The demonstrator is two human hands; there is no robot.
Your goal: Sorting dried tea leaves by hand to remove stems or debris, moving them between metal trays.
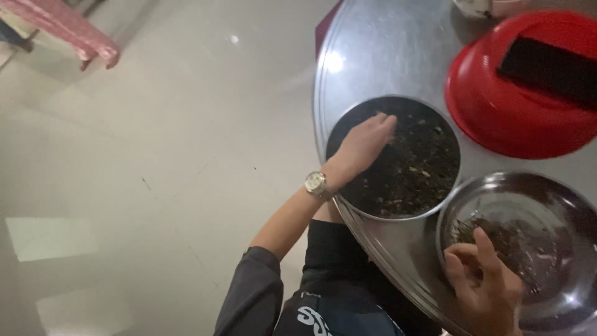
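Nearest the camera, the right hand (482,283) rests at the near rim of a shiny steel bowl (559,205), its fingers curled loosely and the thumb and forefinger pinched together; whether a bit of the dark dried leaves (497,239) in that bowl sits between them, I cannot tell. The little heap of leaves lies just beyond the fingertips, toward the bowl's middle.

A little farther off, the left hand (364,146) (a metal wristwatch (316,183) on its wrist) lies flat and open, palm down, fingers stretched out over a round tray (348,205) spread with dark leaf litter (416,165). It grips nothing; the fingertips touch or hover just over the litter at the tray's far left part. The spread runs away to the right of this hand, so the left hand is the nearer one to the tray, the right hand to the bowl.

Both vessels sit on a round metal bench (373,56). Beyond them stands an upturned red plastic basin (510,118) with a black block (550,68) on top. The pale tiled floor (155,155) lies to the left
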